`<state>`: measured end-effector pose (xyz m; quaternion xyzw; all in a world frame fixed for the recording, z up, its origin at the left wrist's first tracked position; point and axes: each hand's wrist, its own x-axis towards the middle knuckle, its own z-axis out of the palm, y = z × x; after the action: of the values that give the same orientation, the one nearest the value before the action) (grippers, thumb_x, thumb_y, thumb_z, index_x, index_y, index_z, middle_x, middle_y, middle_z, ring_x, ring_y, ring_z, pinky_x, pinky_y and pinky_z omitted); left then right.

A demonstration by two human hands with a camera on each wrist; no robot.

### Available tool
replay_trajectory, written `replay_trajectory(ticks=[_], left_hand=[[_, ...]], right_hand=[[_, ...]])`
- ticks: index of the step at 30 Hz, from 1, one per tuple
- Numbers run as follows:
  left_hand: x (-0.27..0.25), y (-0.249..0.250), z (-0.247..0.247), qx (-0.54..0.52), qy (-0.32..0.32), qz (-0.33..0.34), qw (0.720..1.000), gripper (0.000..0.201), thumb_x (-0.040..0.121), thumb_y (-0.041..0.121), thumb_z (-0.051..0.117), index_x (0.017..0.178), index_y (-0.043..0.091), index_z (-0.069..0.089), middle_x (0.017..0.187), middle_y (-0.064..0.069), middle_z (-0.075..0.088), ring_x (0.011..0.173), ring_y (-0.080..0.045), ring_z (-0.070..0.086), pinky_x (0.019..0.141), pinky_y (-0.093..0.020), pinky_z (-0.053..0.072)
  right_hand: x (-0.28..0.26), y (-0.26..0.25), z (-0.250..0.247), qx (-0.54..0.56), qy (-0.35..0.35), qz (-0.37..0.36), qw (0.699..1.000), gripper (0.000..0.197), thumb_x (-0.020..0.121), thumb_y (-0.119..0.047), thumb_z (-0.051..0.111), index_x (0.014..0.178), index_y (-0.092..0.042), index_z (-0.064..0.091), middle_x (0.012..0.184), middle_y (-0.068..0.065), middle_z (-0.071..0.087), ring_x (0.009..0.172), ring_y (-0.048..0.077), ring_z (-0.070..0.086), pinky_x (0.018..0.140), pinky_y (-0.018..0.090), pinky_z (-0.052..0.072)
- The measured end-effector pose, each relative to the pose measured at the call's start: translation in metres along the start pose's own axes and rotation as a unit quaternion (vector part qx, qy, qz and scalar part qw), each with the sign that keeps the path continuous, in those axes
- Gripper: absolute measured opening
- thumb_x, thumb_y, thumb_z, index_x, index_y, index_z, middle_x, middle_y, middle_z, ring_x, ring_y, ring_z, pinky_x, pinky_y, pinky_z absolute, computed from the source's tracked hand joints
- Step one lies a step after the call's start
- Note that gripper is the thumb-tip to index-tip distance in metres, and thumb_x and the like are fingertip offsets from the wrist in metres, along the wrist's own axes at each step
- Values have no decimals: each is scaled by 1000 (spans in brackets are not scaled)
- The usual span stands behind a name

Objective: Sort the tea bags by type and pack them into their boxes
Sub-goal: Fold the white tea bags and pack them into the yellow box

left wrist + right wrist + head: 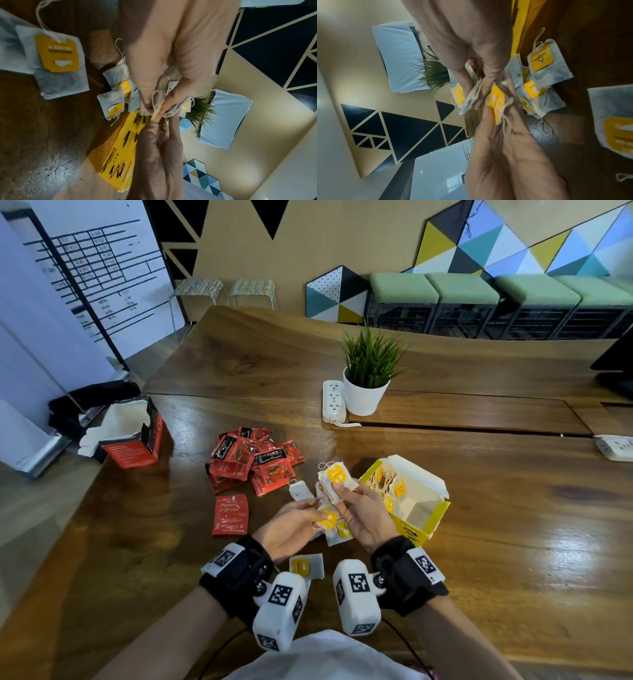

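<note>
My right hand (346,498) grips a small stack of white tea bags with yellow tags (337,479), raised just left of the open yellow box (423,517). My left hand (318,510) pinches one yellow-tagged tea bag (327,519) right below that stack, its string loose; the left wrist view shows my fingers (154,102) on the tag and string. More yellow-tagged bags (60,60) lie on the table under and in front of my hands. A pile of red sachets (253,463) sits to the left. The open red box (137,440) stands at the table's left edge.
A single red sachet (230,514) lies apart from the pile. A potted plant (368,378) and a white power strip (333,402) stand behind the work area. Another power strip (615,448) lies at the right edge. The yellow box holds several tagged bags (394,484).
</note>
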<state>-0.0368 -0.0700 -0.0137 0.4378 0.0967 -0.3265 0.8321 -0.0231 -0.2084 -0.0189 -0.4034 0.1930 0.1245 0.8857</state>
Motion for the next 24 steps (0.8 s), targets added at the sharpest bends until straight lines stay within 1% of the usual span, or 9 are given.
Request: replay_trajectory(ticks=[4, 6, 8, 11, 13, 14, 17, 20, 24], left_hand=[[1, 5, -2, -14, 35, -41, 998, 34, 88, -18, 37, 121, -17, 45, 120, -29, 56, 81, -25, 72, 70, -24, 58], [-3, 10, -4, -28, 31, -64, 997, 32, 89, -17, 36, 120, -17, 46, 119, -29, 57, 85, -28, 71, 72, -27, 59], [-6, 17, -4, -27, 25, -76, 996, 26, 91, -15, 36, 112, -15, 51, 107, -27, 64, 83, -28, 71, 68, -26, 59], [-7, 26, -1, 4, 27, -97, 995, 24, 94, -11, 34, 101, -8, 56, 90, -19, 69, 75, -23, 72, 59, -21, 57], [-7, 29, 2, 13, 15, -104, 994, 29, 94, -11, 29, 98, -6, 57, 82, -16, 71, 71, -19, 72, 59, -20, 57], [-8, 30, 3, 17, 6, -106, 994, 32, 94, -13, 26, 99, -5, 57, 80, -15, 72, 71, -18, 72, 61, -20, 57], [-11, 33, 3, 28, -11, -105, 994, 36, 93, -13, 25, 108, 0, 56, 87, -15, 72, 77, -18, 72, 67, -22, 58], [-15, 35, 0, 48, -48, -90, 994, 49, 91, -14, 25, 121, 11, 55, 116, -16, 63, 101, -21, 65, 84, -26, 55], [-19, 38, -1, 84, -49, -65, 993, 48, 91, -14, 25, 113, 10, 59, 108, -13, 66, 95, -18, 64, 80, -24, 55]], right_hand=[[-10, -8, -1, -186, -41, -135, 972, 18, 82, 2, 63, 97, -6, 60, 89, 7, 69, 83, 18, 65, 69, 27, 55], [-16, -14, -3, -277, -70, -179, 942, 21, 81, 1, 65, 100, -6, 61, 88, 2, 71, 84, 11, 67, 70, 21, 52], [-20, -18, -5, -345, -76, -212, 911, 21, 80, -1, 67, 99, -10, 63, 91, 0, 71, 87, 9, 66, 73, 19, 52], [-24, -19, -9, -477, -78, -307, 820, 17, 82, -4, 67, 93, -17, 67, 92, -2, 69, 89, 4, 61, 79, 13, 45], [-25, -16, -14, -543, -116, -362, 749, 18, 81, -4, 68, 94, -16, 69, 95, 0, 67, 94, 4, 59, 83, 9, 43], [-25, -14, -18, -557, -134, -374, 729, 19, 80, -5, 68, 96, -16, 70, 97, 2, 67, 96, 4, 58, 86, 10, 43], [-26, -14, -28, -547, -156, -363, 738, 21, 81, -11, 68, 100, -20, 71, 104, 1, 67, 102, 2, 59, 92, 18, 45], [-27, -16, -32, -539, -185, -354, 742, 19, 83, -18, 66, 101, -20, 72, 111, -5, 67, 112, 4, 56, 97, 23, 44], [-31, -19, -32, -527, -220, -342, 747, 27, 84, -28, 56, 103, -16, 72, 121, -6, 64, 119, 8, 50, 99, 22, 40]])
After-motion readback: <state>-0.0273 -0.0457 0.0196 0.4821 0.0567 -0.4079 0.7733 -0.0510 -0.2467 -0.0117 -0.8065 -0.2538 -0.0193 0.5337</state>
